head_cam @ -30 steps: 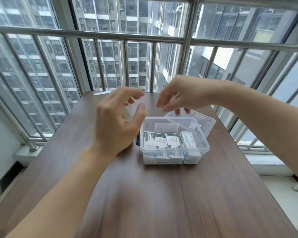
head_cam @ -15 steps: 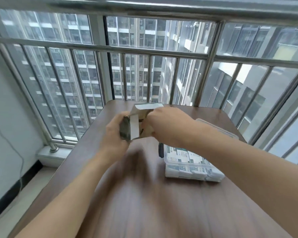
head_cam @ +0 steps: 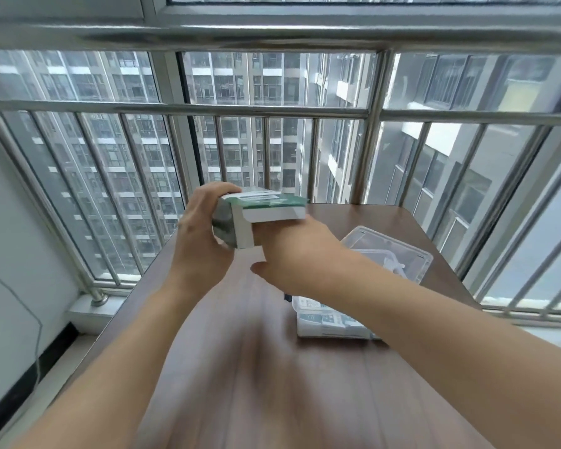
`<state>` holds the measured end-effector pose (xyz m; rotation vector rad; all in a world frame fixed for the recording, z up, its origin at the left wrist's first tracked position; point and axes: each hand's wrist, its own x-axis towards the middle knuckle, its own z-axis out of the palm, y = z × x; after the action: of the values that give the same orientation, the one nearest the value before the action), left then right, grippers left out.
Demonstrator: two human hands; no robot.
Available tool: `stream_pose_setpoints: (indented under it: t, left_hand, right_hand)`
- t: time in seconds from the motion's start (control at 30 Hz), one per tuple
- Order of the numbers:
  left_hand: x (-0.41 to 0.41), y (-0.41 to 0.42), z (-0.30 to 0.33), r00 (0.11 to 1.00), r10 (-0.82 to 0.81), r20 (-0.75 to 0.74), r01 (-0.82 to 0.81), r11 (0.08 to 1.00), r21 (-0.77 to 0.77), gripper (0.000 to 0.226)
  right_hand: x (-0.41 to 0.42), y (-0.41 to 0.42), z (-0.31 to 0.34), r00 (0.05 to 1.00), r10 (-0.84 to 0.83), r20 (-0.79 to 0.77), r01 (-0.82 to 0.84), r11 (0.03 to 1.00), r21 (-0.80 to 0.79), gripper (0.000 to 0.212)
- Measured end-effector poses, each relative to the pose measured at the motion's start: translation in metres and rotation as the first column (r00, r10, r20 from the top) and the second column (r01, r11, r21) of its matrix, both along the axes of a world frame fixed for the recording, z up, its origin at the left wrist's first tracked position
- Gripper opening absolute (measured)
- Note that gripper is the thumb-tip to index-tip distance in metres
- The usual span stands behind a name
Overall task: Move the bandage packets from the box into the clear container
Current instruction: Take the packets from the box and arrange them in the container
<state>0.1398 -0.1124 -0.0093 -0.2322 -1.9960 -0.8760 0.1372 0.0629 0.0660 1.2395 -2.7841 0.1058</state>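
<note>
Left hand gripped the box w/ fingers curled over its far end and thumb on the near side, holding it up off the table, tilted, roughly level w/ the window rail behind. Box was green and white, one white end flap hanging open toward the person. Right hand sat just beside and under the box's right part, back of hand up; its fingers went under or into the open end and were hidden, so couldn't tell if it was grasping anything, tho the thumb tip showed below the flap. Both forearms reached in from the bottom corners, a bit blurred. Right of the hands, on the brown wood table, stood the clear container, partly covered by the right forearm, w/ bandage packets already inside, printed white and green, stacked near its front wall. Its clear lid lay behind it toward the window, touching or nearly so, can't say which. Beyond the table edge: metal window bars, glass, tall apt blocks outside. At left, a white wall w/ a thin cable running down it.
</note>
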Motion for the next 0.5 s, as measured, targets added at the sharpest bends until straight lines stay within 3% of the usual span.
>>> stream_pose_setpoints:
  t: [0.07, 0.13, 0.23, 0.33, 0.5]
  left_hand:
    - [-0.002, 0.006, 0.002, 0.998, 0.057, -0.036, -0.060, 0.992, -0.107, 0.072]
    - [-0.004, 0.011, 0.002, 0.996, 0.092, -0.023, -0.095, 0.979, -0.182, 0.079]
    - [-0.002, 0.015, 0.004, 0.993, 0.114, 0.025, -0.107, 0.975, -0.196, 0.076]
    - [0.002, 0.015, 0.006, 0.992, 0.095, 0.084, -0.077, 0.978, -0.193, 0.073]
    - [0.009, 0.014, 0.009, 0.966, 0.043, 0.256, -0.029, 0.998, -0.055, 0.079]
  right_hand:
    - [0.000, -0.002, -0.001, 0.962, -0.064, 0.265, 0.062, 0.998, 0.014, 0.037]
    - [-0.003, -0.003, -0.003, 0.845, -0.124, 0.521, 0.141, 0.990, 0.007, 0.027]
    - [-0.009, -0.001, 0.000, 0.717, -0.101, 0.690, 0.192, 0.980, -0.056, 0.045]
    - [-0.015, 0.004, 0.002, 0.729, -0.050, 0.683, 0.132, 0.989, -0.069, 0.051]
    - [-0.023, 0.010, 0.000, 0.914, -0.096, 0.395, 0.073, 0.995, 0.073, 0.041]
